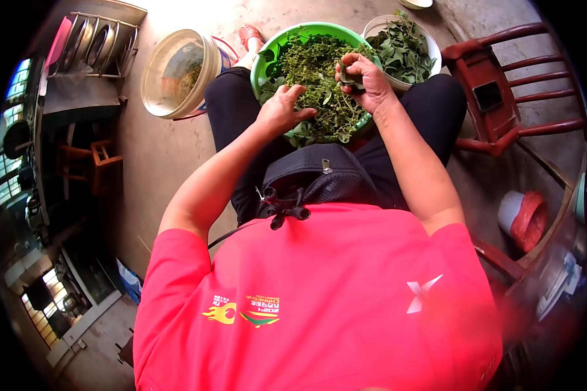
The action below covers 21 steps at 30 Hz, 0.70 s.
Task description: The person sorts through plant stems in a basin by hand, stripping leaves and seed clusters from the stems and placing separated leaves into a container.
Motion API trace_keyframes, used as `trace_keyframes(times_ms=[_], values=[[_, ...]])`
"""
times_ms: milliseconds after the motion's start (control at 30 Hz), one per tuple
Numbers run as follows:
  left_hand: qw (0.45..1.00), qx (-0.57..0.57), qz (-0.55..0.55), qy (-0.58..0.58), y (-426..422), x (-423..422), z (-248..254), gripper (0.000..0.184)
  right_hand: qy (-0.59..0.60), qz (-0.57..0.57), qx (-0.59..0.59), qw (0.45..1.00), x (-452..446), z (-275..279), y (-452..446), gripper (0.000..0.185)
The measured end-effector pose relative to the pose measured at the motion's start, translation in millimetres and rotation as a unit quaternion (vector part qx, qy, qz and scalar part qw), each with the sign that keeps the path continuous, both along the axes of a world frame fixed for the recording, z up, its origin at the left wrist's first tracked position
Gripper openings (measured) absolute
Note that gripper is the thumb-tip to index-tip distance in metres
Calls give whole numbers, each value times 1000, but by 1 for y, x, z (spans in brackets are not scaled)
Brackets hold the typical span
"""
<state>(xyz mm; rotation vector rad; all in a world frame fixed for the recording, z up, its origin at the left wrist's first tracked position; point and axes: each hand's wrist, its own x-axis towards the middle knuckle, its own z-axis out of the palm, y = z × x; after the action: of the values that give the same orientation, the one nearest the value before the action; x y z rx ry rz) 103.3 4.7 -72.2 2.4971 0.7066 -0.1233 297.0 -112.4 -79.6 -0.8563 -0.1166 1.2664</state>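
Observation:
A green basin (306, 27) full of leafy stems and small green clusters (323, 81) stands between my knees. My left hand (282, 111) is over the basin's near left part, fingers apart, with nothing visible in it. At the basin's right side my right hand (366, 81) pinches a green leaf (351, 79) between thumb and fingers. Just beyond that hand, to the right, a white bucket (435, 55) holds a heap of loose green leaves (404, 52).
A pale bucket (151, 85) with some plant bits inside leans open to the left. On the right are a dark red wooden chair (479, 91) and a white container with a red plastic bag (529, 221). A dish rack (98, 42) stands at upper left.

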Motion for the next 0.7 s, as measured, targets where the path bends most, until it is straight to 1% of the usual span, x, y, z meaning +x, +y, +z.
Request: trace_keyframes(times_ms=[33, 67, 133, 167, 200, 267, 300, 367, 400, 433, 500, 533, 600, 633, 700], values=[[999, -2, -23, -26, 0, -1, -13, 41, 3, 0, -2, 1000, -1, -3, 0, 19], [999, -25, -21, -18, 3, 0, -23, 32, 2, 1, -2, 1000, -2, -3, 0, 19], [990, -111, 59, -66, 10, -1, -39, 22, 4, 15, -11, 1000, -3, -4, -2, 20], [963, -218, 138, -82, 16, 0, -40, 15, -11, 13, -26, 1000, -4, 0, -4, 18], [914, -343, 202, -76, 17, 3, -18, 13, -27, 10, -48, 998, -4, -3, -4, 19], [839, -476, 224, -137, 26, -1, -6, 11, -75, 33, -66, 994, -1, -6, -5, 19], [792, -543, 226, -163, 30, -2, -3, 13, -90, 39, -73, 993, -2, -8, -4, 19], [736, -608, 228, -191, 35, -5, 0, 12, -118, 49, -104, 986, -7, 0, -1, 20], [706, -639, 225, -206, 36, -6, -1, 11, -135, 55, -114, 983, -10, 0, 0, 16], [707, -638, 224, -206, 36, -7, -2, 11, -144, 79, -104, 981, -13, 0, 1, 17], [632, -699, 232, -241, 31, -6, 3, 12, -154, 121, -107, 975, -19, 2, 2, 20], [631, -700, 230, -242, 29, -6, 3, 12, -144, 124, -109, 976, -23, 3, 2, 20], [577, -738, 234, -260, 28, -5, 3, 12, -124, 161, -107, 973, -27, 12, -1, 22], [560, -751, 224, -269, 29, -5, -3, 15, -111, 160, -96, 976, -30, 16, -2, 26], [552, -746, 236, -289, 27, -3, -2, 16, -91, 180, -83, 976, -29, 15, -2, 27]])
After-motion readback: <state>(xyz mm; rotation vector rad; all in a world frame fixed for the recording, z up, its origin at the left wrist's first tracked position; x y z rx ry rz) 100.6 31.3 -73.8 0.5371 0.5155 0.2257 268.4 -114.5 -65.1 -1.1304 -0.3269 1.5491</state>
